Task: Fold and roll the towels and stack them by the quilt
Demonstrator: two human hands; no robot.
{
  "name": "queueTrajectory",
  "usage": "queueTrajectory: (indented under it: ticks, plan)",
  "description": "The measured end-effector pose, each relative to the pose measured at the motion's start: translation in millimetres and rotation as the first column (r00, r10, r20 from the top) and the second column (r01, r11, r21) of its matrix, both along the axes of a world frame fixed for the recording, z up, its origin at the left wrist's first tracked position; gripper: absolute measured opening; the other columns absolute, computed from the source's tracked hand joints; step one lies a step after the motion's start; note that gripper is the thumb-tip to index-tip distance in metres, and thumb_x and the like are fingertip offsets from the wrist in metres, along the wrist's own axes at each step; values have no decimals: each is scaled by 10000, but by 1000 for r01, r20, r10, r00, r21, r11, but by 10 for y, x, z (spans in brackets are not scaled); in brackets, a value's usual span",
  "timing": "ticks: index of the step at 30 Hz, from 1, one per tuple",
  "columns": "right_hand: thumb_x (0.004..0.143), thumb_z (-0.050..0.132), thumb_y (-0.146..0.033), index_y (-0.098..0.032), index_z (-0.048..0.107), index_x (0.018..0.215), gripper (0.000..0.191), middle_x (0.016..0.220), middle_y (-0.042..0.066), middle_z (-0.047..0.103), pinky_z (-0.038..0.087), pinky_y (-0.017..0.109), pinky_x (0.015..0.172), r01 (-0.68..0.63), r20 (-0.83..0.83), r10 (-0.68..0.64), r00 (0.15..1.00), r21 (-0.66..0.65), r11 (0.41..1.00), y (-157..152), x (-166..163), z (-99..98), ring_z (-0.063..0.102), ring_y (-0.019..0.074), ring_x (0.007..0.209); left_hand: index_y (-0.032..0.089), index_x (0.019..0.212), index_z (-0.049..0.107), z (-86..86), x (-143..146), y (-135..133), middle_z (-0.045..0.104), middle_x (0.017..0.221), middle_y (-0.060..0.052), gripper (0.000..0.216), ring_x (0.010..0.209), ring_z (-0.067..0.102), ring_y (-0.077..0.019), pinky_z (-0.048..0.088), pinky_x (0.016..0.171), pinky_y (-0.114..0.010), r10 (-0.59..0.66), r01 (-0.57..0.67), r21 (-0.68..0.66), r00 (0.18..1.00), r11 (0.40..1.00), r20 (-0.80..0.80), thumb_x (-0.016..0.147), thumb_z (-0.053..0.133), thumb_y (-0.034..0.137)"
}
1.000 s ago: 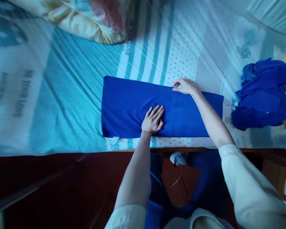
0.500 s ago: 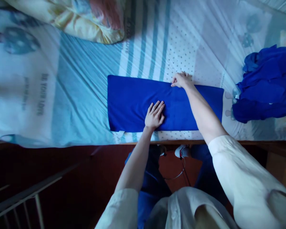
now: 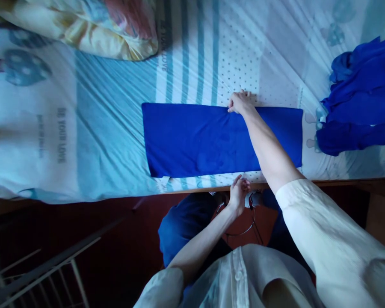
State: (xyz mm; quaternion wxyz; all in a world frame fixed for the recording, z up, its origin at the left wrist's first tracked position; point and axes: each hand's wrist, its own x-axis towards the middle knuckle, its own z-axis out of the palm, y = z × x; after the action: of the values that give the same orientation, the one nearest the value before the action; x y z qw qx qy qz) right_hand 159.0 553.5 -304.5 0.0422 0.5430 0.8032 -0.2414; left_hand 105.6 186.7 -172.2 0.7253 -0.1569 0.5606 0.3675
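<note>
A blue garment, folded into a long flat rectangle, lies along the front of the bed. A small white tag pokes out under its front left corner. My right hand is at its far edge, thumb and fingertips pinching the fabric there. Just in front of the near edge, my left hand hovers by the bed's rim. Its fingers are loosely curled and apart, and I see nothing in them. My right forearm covers part of the garment's right half.
A crumpled heap of blue clothes lies on the right of the bed. A yellow, patterned quilt is at the back left. Patterned sheets cover the bed. A metal rail stands at the lower left.
My left hand has lifted off the garment's surface and moved right and toward me, past its near edge. My right hand stays at the far edge. The fabric looks smoother.
</note>
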Motion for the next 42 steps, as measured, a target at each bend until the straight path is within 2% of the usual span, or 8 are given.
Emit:
queueTrajectory:
  ticks: [5,12,17,21,26,30,35,42]
  plan:
    - [830,743,-662,-130,714,884,536,1144,131,665,247,752,1121,10,-20,-9,1000,29,1000,-4,1,-21,434,448,1361,238,982,513,-41,-22,71,693,861,8,254,595,568,-83,434,622,-226,186,-191,-46,978,980,-97,835,706,312]
    - [794,828,-563,-138,725,823,439,1105,112,719,309,717,1125,52,54,-54,997,21,998,-119,-50,283,487,426,1337,224,865,491,-188,9,157,707,865,0,223,622,567,-84,444,681,-237,271,-274,2,952,962,-142,860,694,317]
    - [1013,475,-594,-79,746,894,594,1184,122,699,238,604,1189,57,72,-57,996,-6,998,-164,-37,330,445,379,1400,204,861,540,-202,43,252,749,983,-55,156,691,600,-102,466,719,-256,275,-275,6,959,962,-64,921,641,306]
    - [887,690,-633,-137,749,986,510,1209,151,693,269,669,1175,75,44,-76,996,25,997,-179,-13,278,475,387,1371,192,870,576,-187,60,262,750,1088,-88,158,831,653,-134,482,777,-274,277,-275,40,958,961,-72,912,659,320]
    - [907,683,-591,-186,744,912,410,1189,178,694,325,667,1143,44,40,-46,998,63,997,-268,-24,429,507,374,1335,197,822,555,-127,89,237,754,1095,-107,243,972,679,-179,512,853,-317,294,-284,105,951,953,-93,856,722,371]
    - [968,626,-487,-205,728,892,309,1061,151,728,410,605,1088,44,23,-46,999,108,993,-369,12,844,602,333,1198,199,762,529,3,56,200,758,1004,-112,358,999,688,-204,524,862,-327,271,-247,195,957,949,-102,797,770,461]
    - [960,652,-344,-213,721,979,149,997,75,762,467,446,1047,171,-72,-165,984,90,981,-498,233,1649,674,249,1083,197,742,545,221,-169,-27,717,853,-62,445,859,656,-179,492,783,-297,177,-49,384,935,922,-307,762,733,600]
    - [870,698,-234,-158,716,897,83,891,62,783,540,309,869,269,-475,-241,846,-9,963,-998,733,2684,734,196,875,208,663,497,636,-573,-499,457,625,46,538,641,433,-119,371,659,-265,158,292,490,709,821,-688,783,657,708]
